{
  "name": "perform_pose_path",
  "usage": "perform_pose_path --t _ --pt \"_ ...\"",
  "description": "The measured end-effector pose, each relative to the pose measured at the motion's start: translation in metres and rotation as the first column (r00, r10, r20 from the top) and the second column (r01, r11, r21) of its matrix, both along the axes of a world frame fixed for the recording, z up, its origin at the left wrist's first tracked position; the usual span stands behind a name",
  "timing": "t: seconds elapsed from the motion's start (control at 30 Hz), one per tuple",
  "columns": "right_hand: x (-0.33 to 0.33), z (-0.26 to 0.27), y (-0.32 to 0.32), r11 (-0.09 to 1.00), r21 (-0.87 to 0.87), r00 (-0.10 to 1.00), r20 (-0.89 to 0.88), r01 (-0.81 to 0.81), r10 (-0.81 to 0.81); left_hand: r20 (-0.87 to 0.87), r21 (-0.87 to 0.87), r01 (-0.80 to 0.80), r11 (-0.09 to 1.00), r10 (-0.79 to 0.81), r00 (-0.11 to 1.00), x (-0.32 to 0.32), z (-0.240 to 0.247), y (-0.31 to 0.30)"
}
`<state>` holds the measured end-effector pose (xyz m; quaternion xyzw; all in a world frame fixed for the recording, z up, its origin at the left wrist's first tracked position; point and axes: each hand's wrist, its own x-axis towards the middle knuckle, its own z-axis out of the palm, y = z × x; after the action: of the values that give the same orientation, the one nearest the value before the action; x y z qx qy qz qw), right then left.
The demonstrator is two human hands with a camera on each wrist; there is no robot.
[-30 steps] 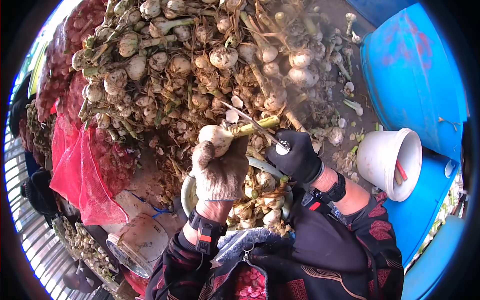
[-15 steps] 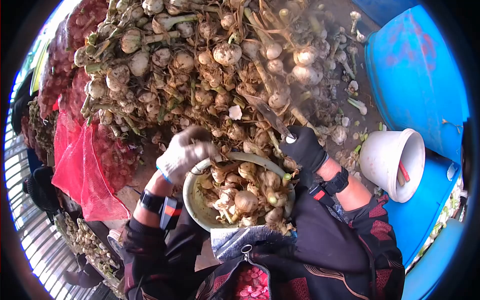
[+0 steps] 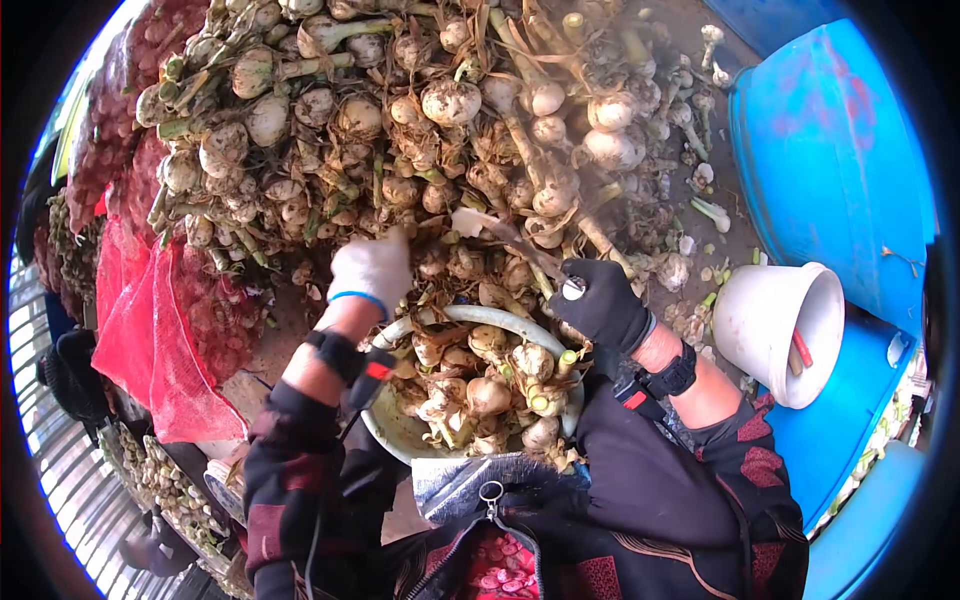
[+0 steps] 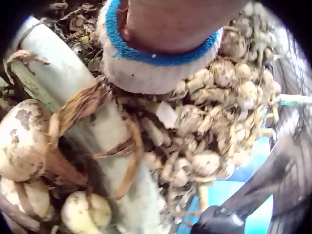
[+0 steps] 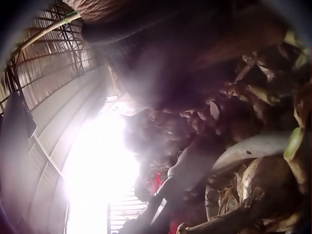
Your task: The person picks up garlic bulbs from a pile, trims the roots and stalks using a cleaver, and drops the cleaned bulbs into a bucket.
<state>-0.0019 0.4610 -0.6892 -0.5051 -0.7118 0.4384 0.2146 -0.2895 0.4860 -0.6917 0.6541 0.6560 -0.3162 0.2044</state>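
Note:
My right hand (image 3: 603, 308), in a black glove, grips a knife (image 3: 527, 248) whose blade slants up and left over loose garlic. My left hand (image 3: 372, 270), in a white knit glove with a blue cuff edge, reaches to the near edge of a large heap of garlic (image 3: 395, 125) with long stalks. Its fingers are blurred against the heap, and I cannot tell whether they hold anything. In the left wrist view only the glove's cuff (image 4: 146, 77) shows. Between my forearms a pale basin (image 3: 380, 425) holds several trimmed garlic bulbs (image 3: 488, 396).
At the right lies a tilted white bucket (image 3: 750, 325) with a red-handled tool (image 3: 803, 345) inside. Blue tubs (image 3: 830, 150) stand beyond it. A red mesh sack (image 3: 165, 350) is on the left. Stalk scraps litter the ground right of the heap.
The left hand has let go of a garlic bulb, which now lies among those in the basin, and has moved left and up to the heap. The right hand has lowered slightly, still gripping the knife.

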Motion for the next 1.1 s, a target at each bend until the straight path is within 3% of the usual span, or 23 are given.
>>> perform_pose_path --t 0.07,0.1,0.17,0.2,0.27,0.33,0.37,0.4,0.47,0.53,0.6,0.7,0.73,0.83,0.9,0.93,1.0,1.03,1.07,1.1 --pt "-0.002 0.005 0.002 1.000 -0.009 0.999 0.032 -0.024 0.025 0.362 0.111 -0.293 0.950 0.236 0.902 -0.030 0.008 -0.017" --pt "-0.005 0.006 0.003 0.998 0.043 0.998 0.043 -0.047 0.045 0.616 0.072 -0.444 0.893 0.310 0.724 -0.039 0.009 -0.024" --pt "-0.015 0.009 0.007 0.986 0.141 0.996 0.033 -0.088 0.084 0.843 -0.245 -0.574 0.782 0.464 0.272 -0.033 0.038 -0.032" --pt "-0.020 0.008 0.009 0.985 0.145 0.996 0.027 -0.090 0.087 0.875 -0.405 -0.545 0.734 0.484 0.001 -0.030 0.050 -0.038" --pt "-0.031 0.012 0.012 0.962 0.258 0.995 -0.005 -0.092 0.097 0.826 -0.562 -0.430 0.706 0.454 -0.334 -0.024 0.041 -0.050" --pt "-0.032 0.020 0.012 0.975 0.194 0.994 0.040 -0.104 0.098 0.778 -0.626 -0.358 0.692 0.530 -0.337 -0.017 0.050 -0.053" --pt "-0.033 0.020 0.012 0.953 0.276 0.992 0.008 -0.122 0.124 0.832 -0.524 -0.446 0.726 0.548 -0.087 0.005 0.080 -0.040" --pt "-0.034 0.020 0.012 0.925 0.355 0.988 -0.022 -0.136 0.154 0.806 -0.577 -0.415 0.704 0.574 -0.148 -0.002 0.061 -0.048" --pt "-0.034 0.019 0.008 0.917 0.353 0.982 0.029 -0.185 0.187 0.781 -0.624 -0.427 0.654 0.516 -0.352 0.018 0.067 -0.049" --pt "-0.036 0.021 0.009 0.905 0.354 0.972 0.078 -0.236 0.223 0.784 -0.620 -0.493 0.610 0.513 -0.351 0.021 0.057 -0.057" --pt "-0.036 0.031 0.011 0.901 0.353 0.967 0.075 -0.252 0.242 0.887 -0.436 -0.567 0.699 0.439 -0.140 0.020 0.051 -0.062" --pt "-0.038 0.041 0.014 0.895 0.366 0.966 0.066 -0.257 0.251 0.907 -0.400 -0.524 0.752 0.407 -0.108 0.018 0.041 -0.076" --pt "-0.038 0.040 0.013 0.895 0.364 0.966 0.066 -0.257 0.250 0.915 -0.403 -0.481 0.779 0.328 -0.235 0.028 0.054 -0.075" --pt "-0.038 0.034 0.013 0.896 0.361 0.959 -0.009 -0.260 0.282 0.943 -0.331 -0.473 0.816 0.297 -0.147 0.025 0.027 -0.084" --pt "-0.035 0.032 0.012 0.885 0.379 0.956 -0.003 -0.270 0.293 0.977 -0.124 -0.494 0.861 0.194 0.092 0.027 0.013 -0.092" --pt "-0.035 0.030 0.012 0.885 0.378 0.956 -0.002 -0.270 0.292 0.977 -0.125 -0.493 0.861 0.193 0.090 0.023 -0.001 -0.099" --pt "-0.034 0.026 0.010 0.889 0.374 0.959 0.005 -0.266 0.284 0.887 0.229 -0.241 0.943 -0.100 0.450 0.010 -0.024 -0.113" --pt "-0.033 0.022 0.010 0.888 0.374 0.959 0.007 -0.267 0.285 0.779 -0.540 -0.436 0.720 0.624 0.066 0.019 0.018 -0.096" --pt "-0.031 0.017 0.010 0.886 0.380 0.956 -0.011 -0.266 0.292 0.778 -0.541 -0.435 0.720 0.624 0.065 0.025 0.030 -0.094" --pt "-0.030 0.014 0.010 0.884 0.385 0.954 -0.029 -0.266 0.299 0.850 -0.480 -0.454 0.751 0.526 -0.028 0.029 0.038 -0.094"
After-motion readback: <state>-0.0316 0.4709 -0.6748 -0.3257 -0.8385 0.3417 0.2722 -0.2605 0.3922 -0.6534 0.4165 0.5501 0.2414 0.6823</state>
